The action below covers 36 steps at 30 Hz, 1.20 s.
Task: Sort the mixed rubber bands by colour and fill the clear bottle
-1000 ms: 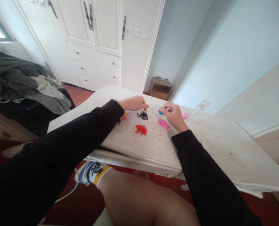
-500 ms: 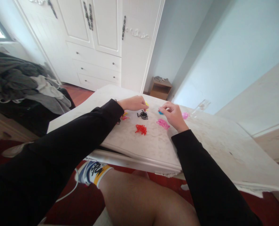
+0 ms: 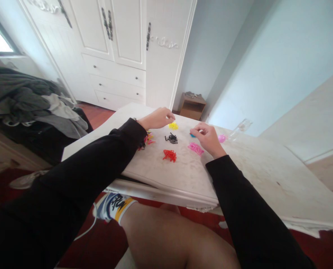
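Note:
My left hand [image 3: 160, 118] hovers just above a pile of yellow bands [image 3: 173, 126], fingers bent and closed together; whatever they hold is too small to make out. Over the blue bands [image 3: 192, 135], mostly covered, my right hand [image 3: 207, 137] has thumb and fingertips pinched, and anything between them is hidden. Nearer to me lie separate piles of thin, loop-like bands: black [image 3: 171, 138], pink [image 3: 196, 148] and red [image 3: 170, 155]. A mixed-colour heap [image 3: 149, 139] shows partly behind my left sleeve.
The piles rest on a white table [image 3: 161, 173]. Right of my right hand are a pink item [image 3: 222, 138] and a clear plastic container [image 3: 241, 129]. My bent leg [image 3: 161, 228] is below the front edge. A wardrobe [image 3: 130, 37] stands beyond, with clothes [image 3: 28, 101] at left.
My left hand has lifted away from beside the black pile, up and slightly back, uncovering the yellow pile. My right hand stays by the blue bands. The view has shifted slightly.

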Tool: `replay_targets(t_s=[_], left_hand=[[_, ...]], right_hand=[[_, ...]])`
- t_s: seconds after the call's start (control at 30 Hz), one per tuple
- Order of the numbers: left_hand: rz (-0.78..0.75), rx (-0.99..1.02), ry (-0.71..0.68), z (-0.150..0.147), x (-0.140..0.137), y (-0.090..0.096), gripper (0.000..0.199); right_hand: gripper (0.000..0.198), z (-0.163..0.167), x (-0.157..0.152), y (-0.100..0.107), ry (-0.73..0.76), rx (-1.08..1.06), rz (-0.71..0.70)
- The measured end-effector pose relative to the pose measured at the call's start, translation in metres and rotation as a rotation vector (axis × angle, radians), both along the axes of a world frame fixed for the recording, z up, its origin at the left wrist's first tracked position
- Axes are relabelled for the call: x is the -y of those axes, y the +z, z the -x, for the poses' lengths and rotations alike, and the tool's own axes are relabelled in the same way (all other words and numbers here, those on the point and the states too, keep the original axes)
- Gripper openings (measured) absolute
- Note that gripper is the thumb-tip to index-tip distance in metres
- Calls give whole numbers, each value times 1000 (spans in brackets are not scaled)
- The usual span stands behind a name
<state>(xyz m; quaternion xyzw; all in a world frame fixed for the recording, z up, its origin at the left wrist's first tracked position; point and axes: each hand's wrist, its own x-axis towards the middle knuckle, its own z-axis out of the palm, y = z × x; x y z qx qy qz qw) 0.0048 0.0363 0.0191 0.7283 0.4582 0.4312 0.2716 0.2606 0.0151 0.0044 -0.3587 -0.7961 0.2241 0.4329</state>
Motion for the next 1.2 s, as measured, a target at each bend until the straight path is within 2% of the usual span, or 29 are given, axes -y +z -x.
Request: replay_targets(t_s=[0.1,0.23,0.37,0.53,0.7,0.8,0.93,1.07,1.2], left_hand=[[-120,-25,71,5,2,8,15],[-103,13,150,25,1,17,12],[-18,-195,80,61,10,26,10],[134,-612,-84,95,45,32,21],[87,-755,-23,111,66,23,33],[101,-745,-29,116,65,14,27],[37,-670,-35,121,62,8,20],[22,-574,-13,124,60,12,26],[97,-426,-27,124,60,21,28]], right_hand=[[26,-2,-2,-3,-10,-2,2],[26,-5,-8,-7,-24,0,5],[27,-7,-12,-9,-32,12,-13],[28,-8,-12,-8,-44,29,-6],[29,-10,-12,-9,-64,30,-13],[30,-12,-14,-11,-69,32,-13],[30,-13,-17,-14,-66,37,-2],[30,-14,-17,-14,-70,34,-4],[30,-13,-16,-13,-69,34,-1]])
